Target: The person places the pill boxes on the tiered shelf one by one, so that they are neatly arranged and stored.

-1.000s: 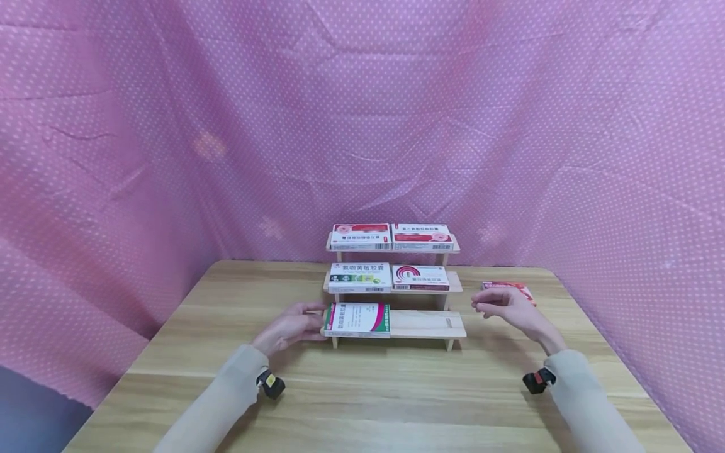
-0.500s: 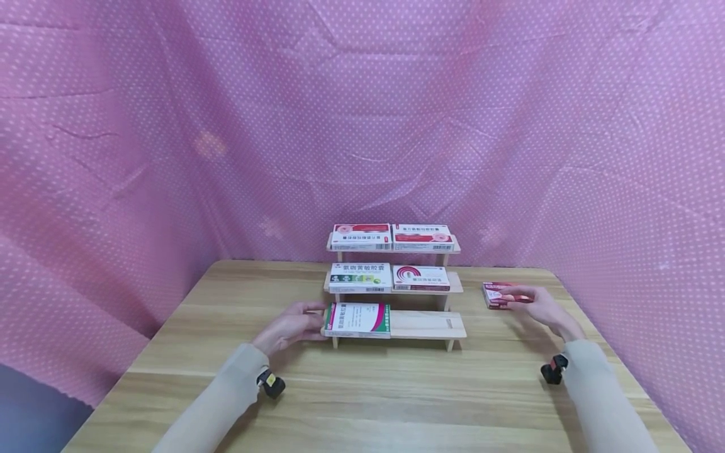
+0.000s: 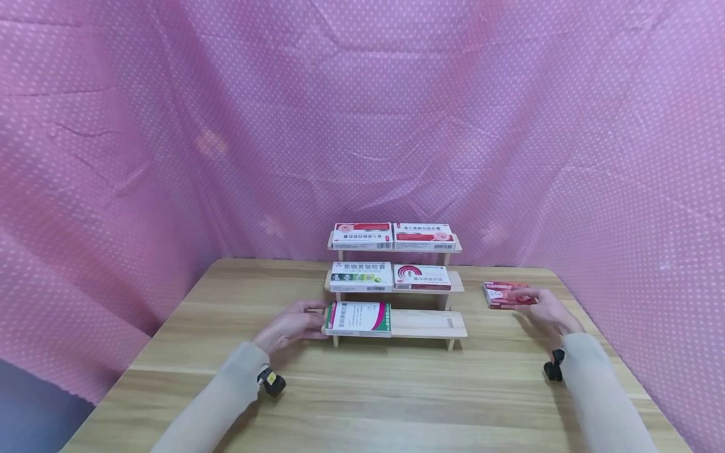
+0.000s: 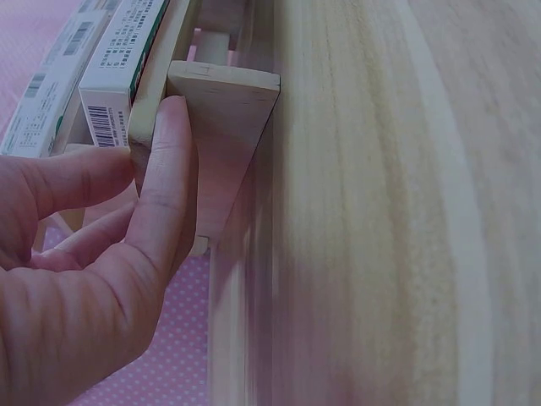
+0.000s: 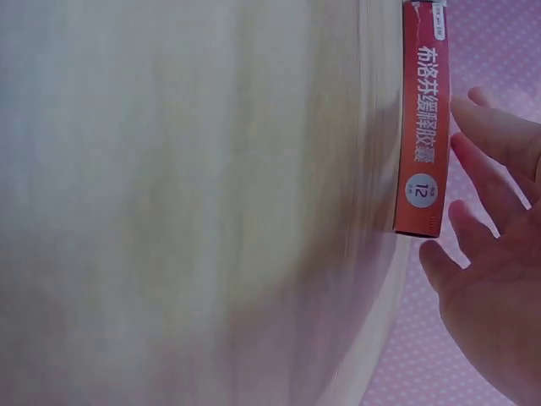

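At the left end of a three-tier wooden rack [image 3: 427, 324], my left hand [image 3: 291, 328] pinches the lowest shelf's edge. The left wrist view shows one finger under the board and the thumb side against its end, by a white medicine box [image 4: 122, 63]. My right hand [image 3: 544, 308] reaches over a red medicine box [image 3: 498, 296] lying flat on the table at the right. In the right wrist view, the box's orange-red side [image 5: 423, 127] faces the camera, and the fingertips rest at its upper face, loosely bent.
A white box with green and magenta [image 3: 358, 318] lies on the bottom shelf's left half. The middle shelf bears a green-patterned box [image 3: 360, 277] and a box with red arcs [image 3: 421, 277]. Two red-and-white boxes [image 3: 362, 235] lie on top. A pink dotted curtain [image 3: 362, 126] hangs behind.
My right hand has moved right from beside the rack to the red medicine box and settled over it. The left hand has kept its place at the rack.
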A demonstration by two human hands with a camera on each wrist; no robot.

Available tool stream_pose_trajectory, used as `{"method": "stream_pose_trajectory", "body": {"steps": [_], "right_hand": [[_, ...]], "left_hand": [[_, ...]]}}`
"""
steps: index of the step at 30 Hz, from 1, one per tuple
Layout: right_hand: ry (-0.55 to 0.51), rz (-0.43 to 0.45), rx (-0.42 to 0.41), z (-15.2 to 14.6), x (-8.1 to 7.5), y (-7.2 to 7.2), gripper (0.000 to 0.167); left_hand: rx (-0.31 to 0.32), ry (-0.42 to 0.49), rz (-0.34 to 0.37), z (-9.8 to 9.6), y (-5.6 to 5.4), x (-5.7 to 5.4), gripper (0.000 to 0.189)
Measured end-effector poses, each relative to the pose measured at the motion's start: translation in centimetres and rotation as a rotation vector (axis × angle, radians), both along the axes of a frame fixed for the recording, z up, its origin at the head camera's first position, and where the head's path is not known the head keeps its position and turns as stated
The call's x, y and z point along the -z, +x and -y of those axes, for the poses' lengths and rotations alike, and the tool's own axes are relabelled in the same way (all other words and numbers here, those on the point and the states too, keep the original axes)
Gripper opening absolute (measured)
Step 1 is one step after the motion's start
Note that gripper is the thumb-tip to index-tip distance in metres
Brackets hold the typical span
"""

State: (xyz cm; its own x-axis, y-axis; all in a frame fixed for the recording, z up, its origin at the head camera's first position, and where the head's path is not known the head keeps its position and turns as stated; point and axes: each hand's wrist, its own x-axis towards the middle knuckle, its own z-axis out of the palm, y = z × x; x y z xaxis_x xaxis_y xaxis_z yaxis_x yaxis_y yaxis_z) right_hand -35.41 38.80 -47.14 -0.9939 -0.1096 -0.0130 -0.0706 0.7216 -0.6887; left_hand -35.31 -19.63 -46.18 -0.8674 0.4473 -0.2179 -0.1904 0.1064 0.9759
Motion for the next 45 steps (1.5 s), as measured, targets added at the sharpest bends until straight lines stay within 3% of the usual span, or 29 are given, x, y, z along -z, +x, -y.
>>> {"method": "stream_pose_trajectory", "body": {"steps": [16, 29, 34, 40, 45], "right_hand": [[-0.038, 0.028, 0.002, -0.1, -0.1, 0.3, 0.042], [-0.107, 0.094, 0.011, -0.2, 0.3, 0.6, 0.042], [-0.065, 0.04, -0.04, -0.1, 0.3, 0.7, 0.041], [0.021, 0.01, -0.032, -0.1, 0.2, 1.1, 0.043], [-0.018, -0.008, -0.045, -0.2, 0.5, 1.3, 0.046]], "left_hand": [[-0.028, -0.004, 0.004, -0.5, -0.1, 0.0, 0.064], [-0.005, -0.01, 0.007, -0.3, 0.0, 0.1, 0.063], [-0.004, -0.004, 0.001, -0.1, 0.0, -0.1, 0.064], [-0.012, 0.007, -0.004, 0.0, -0.1, -0.2, 0.065], [-0.009, 0.006, 0.002, -0.1, -0.2, 0.1, 0.064]]}}
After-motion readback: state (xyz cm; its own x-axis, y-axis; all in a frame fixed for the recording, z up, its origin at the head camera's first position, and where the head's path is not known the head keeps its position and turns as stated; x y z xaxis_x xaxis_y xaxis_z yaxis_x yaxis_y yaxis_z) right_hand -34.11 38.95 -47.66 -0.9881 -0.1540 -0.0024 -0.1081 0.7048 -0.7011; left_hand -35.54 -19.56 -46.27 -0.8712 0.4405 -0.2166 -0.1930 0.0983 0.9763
